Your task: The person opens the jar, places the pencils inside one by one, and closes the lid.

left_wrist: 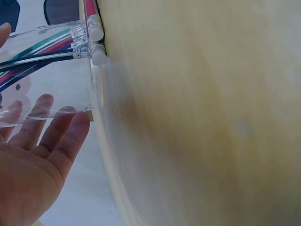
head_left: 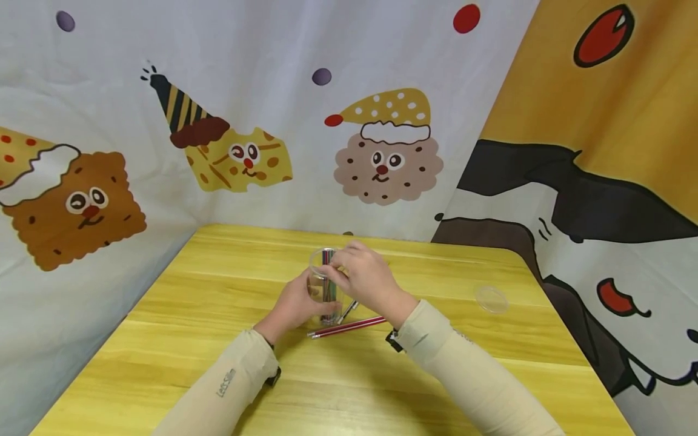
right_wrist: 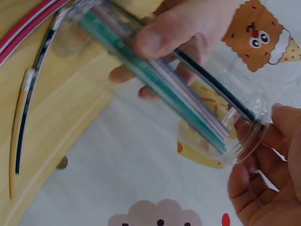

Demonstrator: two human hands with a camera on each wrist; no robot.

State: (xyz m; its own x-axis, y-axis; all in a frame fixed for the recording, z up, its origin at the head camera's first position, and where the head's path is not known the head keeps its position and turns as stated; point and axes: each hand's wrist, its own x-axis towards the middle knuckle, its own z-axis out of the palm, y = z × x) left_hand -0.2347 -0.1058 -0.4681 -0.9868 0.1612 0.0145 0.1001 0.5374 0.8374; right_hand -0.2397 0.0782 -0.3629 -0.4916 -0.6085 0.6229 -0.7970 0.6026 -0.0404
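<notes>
My left hand grips a clear plastic cylinder round its side, standing it upright on the table. Several pencils stand inside, green, striped and dark ones, their white eraser ends at the bottom. At the cylinder's mouth is my right hand, its thumb and curled fingers round the rim. In the right wrist view the tip of a dark pencil lies right by that thumb and forefinger; I cannot tell whether they pinch it. Two red pencils lie on the table in front of the cylinder.
A clear round lid lies on the wooden table at the right. A dark pencil and a yellow one lie beside the cylinder. A printed cloth hangs behind the table's far edge.
</notes>
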